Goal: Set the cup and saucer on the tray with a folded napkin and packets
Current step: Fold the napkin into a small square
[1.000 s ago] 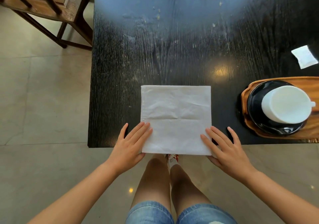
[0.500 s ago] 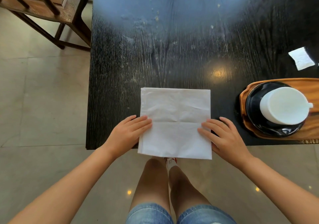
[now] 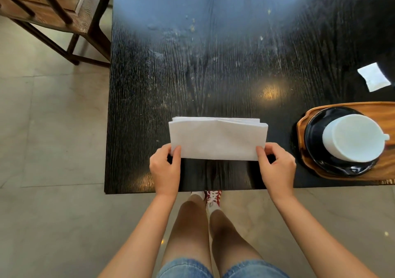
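white paper napkin (image 3: 218, 141) now doubled over, was flat | left hand (image 3: 165, 168), right hand (image 3: 275, 167) pinching its near corners | fold underway; wooden tray (image 3: 384, 110) awaits

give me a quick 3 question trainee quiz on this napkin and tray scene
1. True or false: the cup stands upside down on the saucer.
2. Which corners of the napkin do the left hand and right hand pinch: near or far?
3. The white packet lies: A on the tray, B on the table beyond the tray, C in the cup.

Key: 1 true; 2 near; 3 B.
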`<action>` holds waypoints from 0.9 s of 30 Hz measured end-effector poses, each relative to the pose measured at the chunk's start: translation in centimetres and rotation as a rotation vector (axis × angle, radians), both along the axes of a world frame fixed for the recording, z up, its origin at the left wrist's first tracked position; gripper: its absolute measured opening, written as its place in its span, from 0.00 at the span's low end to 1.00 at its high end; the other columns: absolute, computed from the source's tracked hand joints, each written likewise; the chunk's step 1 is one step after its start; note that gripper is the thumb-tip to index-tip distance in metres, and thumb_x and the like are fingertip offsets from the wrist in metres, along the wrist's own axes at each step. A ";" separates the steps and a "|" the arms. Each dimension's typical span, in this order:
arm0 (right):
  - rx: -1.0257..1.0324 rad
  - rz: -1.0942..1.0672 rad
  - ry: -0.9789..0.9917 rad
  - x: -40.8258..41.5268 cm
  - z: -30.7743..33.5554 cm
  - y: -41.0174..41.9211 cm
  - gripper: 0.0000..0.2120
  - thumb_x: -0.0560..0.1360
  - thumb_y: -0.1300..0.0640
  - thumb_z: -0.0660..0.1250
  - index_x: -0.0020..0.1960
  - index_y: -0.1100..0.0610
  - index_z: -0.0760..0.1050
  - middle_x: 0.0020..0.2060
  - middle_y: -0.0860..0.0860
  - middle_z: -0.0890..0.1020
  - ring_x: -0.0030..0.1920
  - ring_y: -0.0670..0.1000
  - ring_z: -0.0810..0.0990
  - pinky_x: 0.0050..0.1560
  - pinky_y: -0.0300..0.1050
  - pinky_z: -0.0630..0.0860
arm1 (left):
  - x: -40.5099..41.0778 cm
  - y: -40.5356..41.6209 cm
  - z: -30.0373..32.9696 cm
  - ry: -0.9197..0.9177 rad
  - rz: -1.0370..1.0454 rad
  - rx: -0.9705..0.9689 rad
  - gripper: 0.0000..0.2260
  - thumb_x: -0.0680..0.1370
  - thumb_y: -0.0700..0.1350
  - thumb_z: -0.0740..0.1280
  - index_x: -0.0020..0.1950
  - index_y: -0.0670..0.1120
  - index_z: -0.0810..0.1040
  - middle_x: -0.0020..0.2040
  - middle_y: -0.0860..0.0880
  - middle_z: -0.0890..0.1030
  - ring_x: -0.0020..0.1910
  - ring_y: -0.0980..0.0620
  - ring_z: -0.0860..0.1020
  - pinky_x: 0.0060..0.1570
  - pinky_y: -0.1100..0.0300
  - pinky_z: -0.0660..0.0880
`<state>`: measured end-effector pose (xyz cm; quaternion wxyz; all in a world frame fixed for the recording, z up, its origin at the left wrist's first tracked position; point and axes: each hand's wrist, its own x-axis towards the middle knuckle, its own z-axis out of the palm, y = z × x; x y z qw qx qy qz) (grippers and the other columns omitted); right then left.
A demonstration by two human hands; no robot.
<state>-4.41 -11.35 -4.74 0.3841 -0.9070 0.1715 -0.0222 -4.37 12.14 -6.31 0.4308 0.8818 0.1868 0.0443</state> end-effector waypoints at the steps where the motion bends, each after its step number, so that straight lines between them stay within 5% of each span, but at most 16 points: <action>1: -0.023 -0.022 -0.003 0.1 -0.1 0.2 0.07 0.75 0.55 0.65 0.41 0.58 0.77 0.34 0.50 0.79 0.38 0.53 0.75 0.53 0.58 0.71 | 0.3 -0.5 0.1 -0.009 0.021 0.014 0.13 0.75 0.51 0.59 0.33 0.46 0.67 0.30 0.52 0.68 0.31 0.49 0.67 0.37 0.53 0.66; 5: -0.090 -0.105 0.039 0.4 -0.4 0.7 0.08 0.75 0.53 0.64 0.41 0.56 0.76 0.34 0.49 0.77 0.39 0.52 0.74 0.52 0.47 0.62 | 0.9 -1.3 -0.1 0.011 0.026 0.188 0.12 0.77 0.49 0.58 0.34 0.48 0.64 0.30 0.57 0.62 0.34 0.51 0.65 0.45 0.56 0.60; 8: -0.151 -0.112 0.091 0.9 -0.4 0.7 0.07 0.75 0.52 0.64 0.41 0.54 0.76 0.33 0.47 0.77 0.39 0.51 0.74 0.51 0.44 0.57 | 1.0 -0.8 -0.6 0.061 0.049 0.250 0.09 0.76 0.45 0.63 0.36 0.47 0.70 0.32 0.56 0.67 0.37 0.52 0.67 0.46 0.56 0.58; 17: -0.358 -0.047 0.139 1.5 -0.4 0.0 0.09 0.73 0.50 0.67 0.38 0.53 0.72 0.30 0.48 0.75 0.34 0.49 0.72 0.48 0.48 0.61 | 1.3 -0.5 -0.8 0.088 -0.009 0.364 0.04 0.75 0.44 0.65 0.48 0.46 0.75 0.41 0.49 0.74 0.42 0.48 0.70 0.48 0.49 0.66; 19: -0.378 -0.038 0.108 1.5 -0.1 0.0 0.08 0.72 0.50 0.67 0.42 0.54 0.71 0.35 0.49 0.75 0.38 0.51 0.72 0.48 0.49 0.62 | 1.3 -0.7 -0.8 0.073 -0.035 0.437 0.15 0.75 0.44 0.65 0.61 0.45 0.72 0.54 0.45 0.74 0.54 0.45 0.71 0.55 0.47 0.65; 22: -0.442 0.074 -0.011 1.8 0.5 0.7 0.12 0.74 0.52 0.65 0.55 0.56 0.72 0.49 0.54 0.77 0.52 0.55 0.73 0.52 0.51 0.64 | 1.4 -1.7 -0.4 0.011 -0.218 0.598 0.26 0.77 0.48 0.57 0.74 0.44 0.56 0.73 0.44 0.58 0.73 0.46 0.56 0.69 0.43 0.51; 25: -0.586 0.408 -0.029 2.8 0.2 2.4 0.23 0.76 0.53 0.56 0.70 0.56 0.62 0.70 0.56 0.66 0.71 0.55 0.60 0.67 0.58 0.54 | 2.1 -3.7 -0.7 -0.020 -0.490 0.696 0.28 0.78 0.49 0.50 0.76 0.46 0.45 0.76 0.46 0.50 0.76 0.50 0.43 0.70 0.40 0.37; 27: -0.621 0.606 0.024 3.7 -0.7 3.7 0.26 0.77 0.51 0.51 0.74 0.56 0.55 0.74 0.56 0.59 0.74 0.54 0.52 0.70 0.61 0.46 | 3.0 -4.6 -1.4 -0.025 -0.594 0.722 0.28 0.79 0.49 0.50 0.77 0.48 0.43 0.76 0.47 0.49 0.76 0.52 0.39 0.70 0.39 0.38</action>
